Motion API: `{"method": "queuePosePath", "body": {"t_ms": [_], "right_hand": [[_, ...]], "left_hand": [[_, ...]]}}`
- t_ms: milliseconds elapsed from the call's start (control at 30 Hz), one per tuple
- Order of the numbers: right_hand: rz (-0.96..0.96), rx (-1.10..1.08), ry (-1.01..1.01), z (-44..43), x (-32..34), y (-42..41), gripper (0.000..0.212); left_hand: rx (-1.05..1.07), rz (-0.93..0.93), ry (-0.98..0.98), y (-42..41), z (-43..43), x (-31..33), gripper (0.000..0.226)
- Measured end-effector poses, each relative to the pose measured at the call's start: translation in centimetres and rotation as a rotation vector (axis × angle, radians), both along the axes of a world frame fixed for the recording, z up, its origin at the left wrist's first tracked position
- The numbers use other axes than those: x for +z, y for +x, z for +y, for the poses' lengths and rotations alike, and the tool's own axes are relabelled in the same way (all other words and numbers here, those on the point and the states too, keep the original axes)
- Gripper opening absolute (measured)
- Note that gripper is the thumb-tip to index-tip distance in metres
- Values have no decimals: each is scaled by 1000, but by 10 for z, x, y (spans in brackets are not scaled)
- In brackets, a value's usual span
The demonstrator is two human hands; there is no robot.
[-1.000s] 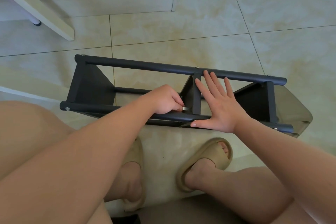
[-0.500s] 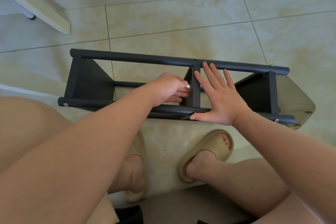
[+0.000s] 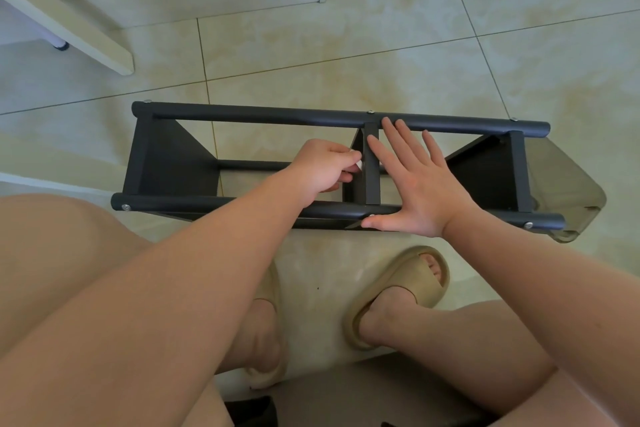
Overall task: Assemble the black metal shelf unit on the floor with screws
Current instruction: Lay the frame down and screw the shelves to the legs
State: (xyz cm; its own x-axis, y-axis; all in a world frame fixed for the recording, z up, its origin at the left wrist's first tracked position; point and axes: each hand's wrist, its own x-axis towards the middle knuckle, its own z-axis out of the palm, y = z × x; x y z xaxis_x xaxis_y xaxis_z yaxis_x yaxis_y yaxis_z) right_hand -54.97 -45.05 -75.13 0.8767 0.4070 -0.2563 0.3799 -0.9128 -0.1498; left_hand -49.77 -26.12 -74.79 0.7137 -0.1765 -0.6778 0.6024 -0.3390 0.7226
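Head view, looking down: a black metal shelf unit point(image 3: 173, 163) lies on its side on a glossy cream tiled floor point(image 3: 346, 45), just beyond two tan foam sandals point(image 3: 408, 284). Its round matte tubes point(image 3: 277, 114) carry flat panels and small silver screws point(image 3: 126, 207). The left hand point(image 3: 322, 166), fingers curled, pinches a small pale piece point(image 3: 359, 165), too small to identify, against the middle divider point(image 3: 372, 180). The right hand point(image 3: 422, 187) lies flat with fingers spread, pressing on the divider and the near tube.
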Motion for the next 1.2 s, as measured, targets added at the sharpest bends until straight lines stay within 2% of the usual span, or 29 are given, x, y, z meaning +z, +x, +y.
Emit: {"method": "queuePosePath", "body": {"t_ms": [200, 367, 533, 633, 967, 1200], "right_hand": [[-6, -1, -23, 0, 0, 2, 124], [1, -1, -25, 1, 0, 0, 124], [-3, 3, -33, 1, 0, -2, 123], [-2, 5, -36, 1, 0, -1, 123], [-7, 6, -20, 1, 0, -2, 123], [-10, 6, -14, 1, 0, -2, 122]], "left_hand": [[-29, 27, 19, 1, 0, 4, 10], [-17, 12, 2, 2, 5, 0, 11], [-138, 32, 28, -1, 3, 2, 9], [-107, 30, 32, 0, 3, 3, 11], [-142, 134, 29, 0, 1, 3, 16], [-298, 77, 79, 5, 6, 4, 15]]}}
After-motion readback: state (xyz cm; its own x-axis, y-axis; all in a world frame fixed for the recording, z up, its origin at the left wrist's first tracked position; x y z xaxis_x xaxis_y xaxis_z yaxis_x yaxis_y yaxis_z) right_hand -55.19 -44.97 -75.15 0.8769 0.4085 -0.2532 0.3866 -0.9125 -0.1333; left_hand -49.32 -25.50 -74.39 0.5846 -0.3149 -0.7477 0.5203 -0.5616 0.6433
